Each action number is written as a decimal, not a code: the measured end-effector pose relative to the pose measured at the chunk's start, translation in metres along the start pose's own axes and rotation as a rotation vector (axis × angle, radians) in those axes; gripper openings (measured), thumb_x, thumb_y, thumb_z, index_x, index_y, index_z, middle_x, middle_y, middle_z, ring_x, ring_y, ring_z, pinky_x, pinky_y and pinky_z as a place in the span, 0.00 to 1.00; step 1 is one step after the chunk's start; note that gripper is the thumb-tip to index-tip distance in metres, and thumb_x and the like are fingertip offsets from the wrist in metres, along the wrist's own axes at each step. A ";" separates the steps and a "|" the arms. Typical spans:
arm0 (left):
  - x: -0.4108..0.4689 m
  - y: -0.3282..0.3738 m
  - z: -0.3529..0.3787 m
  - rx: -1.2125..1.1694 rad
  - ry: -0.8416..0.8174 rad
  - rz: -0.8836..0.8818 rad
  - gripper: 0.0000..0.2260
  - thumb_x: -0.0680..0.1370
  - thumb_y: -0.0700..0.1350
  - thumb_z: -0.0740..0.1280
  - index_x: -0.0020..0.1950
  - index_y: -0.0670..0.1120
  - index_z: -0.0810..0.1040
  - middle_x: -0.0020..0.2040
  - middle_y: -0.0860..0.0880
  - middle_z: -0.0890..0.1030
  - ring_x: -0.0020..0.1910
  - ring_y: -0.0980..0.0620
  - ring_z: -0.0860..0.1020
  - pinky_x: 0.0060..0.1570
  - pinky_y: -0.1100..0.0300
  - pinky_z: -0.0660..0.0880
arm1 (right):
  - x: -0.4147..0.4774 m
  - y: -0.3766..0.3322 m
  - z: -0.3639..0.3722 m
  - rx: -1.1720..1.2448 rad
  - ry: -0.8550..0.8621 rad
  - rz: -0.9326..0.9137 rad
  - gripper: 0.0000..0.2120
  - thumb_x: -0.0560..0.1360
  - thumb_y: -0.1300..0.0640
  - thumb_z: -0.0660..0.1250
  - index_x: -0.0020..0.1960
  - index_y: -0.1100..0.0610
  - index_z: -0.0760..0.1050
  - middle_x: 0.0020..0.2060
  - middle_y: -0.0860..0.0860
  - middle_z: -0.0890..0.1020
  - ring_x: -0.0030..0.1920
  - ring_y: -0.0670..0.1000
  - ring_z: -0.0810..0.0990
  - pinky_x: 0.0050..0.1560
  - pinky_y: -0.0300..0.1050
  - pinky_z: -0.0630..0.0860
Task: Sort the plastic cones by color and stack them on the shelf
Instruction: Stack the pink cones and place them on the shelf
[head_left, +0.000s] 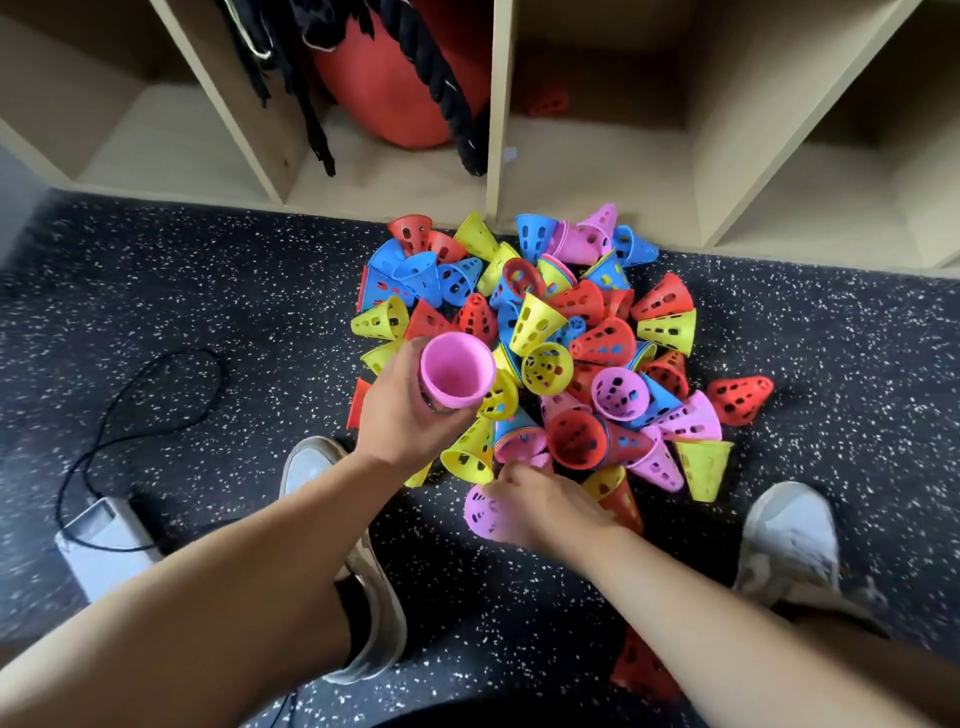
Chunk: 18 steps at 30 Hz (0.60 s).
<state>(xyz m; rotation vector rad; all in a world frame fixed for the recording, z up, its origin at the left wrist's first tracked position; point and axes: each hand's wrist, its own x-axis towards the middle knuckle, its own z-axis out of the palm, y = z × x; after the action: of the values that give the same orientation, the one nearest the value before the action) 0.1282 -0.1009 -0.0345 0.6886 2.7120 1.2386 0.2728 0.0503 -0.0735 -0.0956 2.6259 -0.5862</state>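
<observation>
Left grip (410, 415) holds pink stack (457, 371), mouth up; right grip (545, 506) clutches lying pink cone (480, 512).

The cone pile (587, 343) crowds the floor (208, 260) at twelve o'clock, touching the shelf (498, 130) front. I see the cubby at eleven (363, 182) blocked by a red bag (384, 88) and black rope (441, 88); the cubby at one (597, 171) stands nearly open. Bare floor at nine, a cable (171, 355) crossing it.
</observation>
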 end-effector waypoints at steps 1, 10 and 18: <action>-0.002 -0.003 0.000 0.008 -0.012 0.001 0.31 0.66 0.55 0.80 0.64 0.51 0.72 0.55 0.54 0.79 0.52 0.52 0.77 0.46 0.60 0.72 | 0.000 0.000 0.004 0.019 0.016 -0.004 0.24 0.78 0.49 0.69 0.72 0.52 0.71 0.64 0.52 0.73 0.62 0.58 0.76 0.58 0.51 0.74; 0.013 -0.011 -0.008 0.027 -0.036 0.037 0.31 0.66 0.57 0.79 0.64 0.53 0.71 0.55 0.53 0.80 0.52 0.50 0.78 0.44 0.60 0.70 | -0.006 -0.003 -0.056 0.670 0.634 0.270 0.08 0.70 0.57 0.76 0.47 0.51 0.81 0.40 0.46 0.83 0.40 0.43 0.82 0.43 0.41 0.80; 0.022 0.011 -0.001 -0.098 -0.010 0.014 0.28 0.67 0.52 0.80 0.62 0.52 0.72 0.51 0.58 0.78 0.47 0.56 0.77 0.44 0.62 0.70 | 0.003 0.002 -0.131 1.432 0.960 0.340 0.05 0.76 0.63 0.73 0.48 0.60 0.77 0.41 0.54 0.82 0.42 0.54 0.82 0.47 0.50 0.82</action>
<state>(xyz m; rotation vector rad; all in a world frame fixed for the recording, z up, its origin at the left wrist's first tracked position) 0.1121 -0.0863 -0.0236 0.7017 2.6223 1.3575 0.2122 0.1025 0.0307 1.2651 2.0783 -2.5892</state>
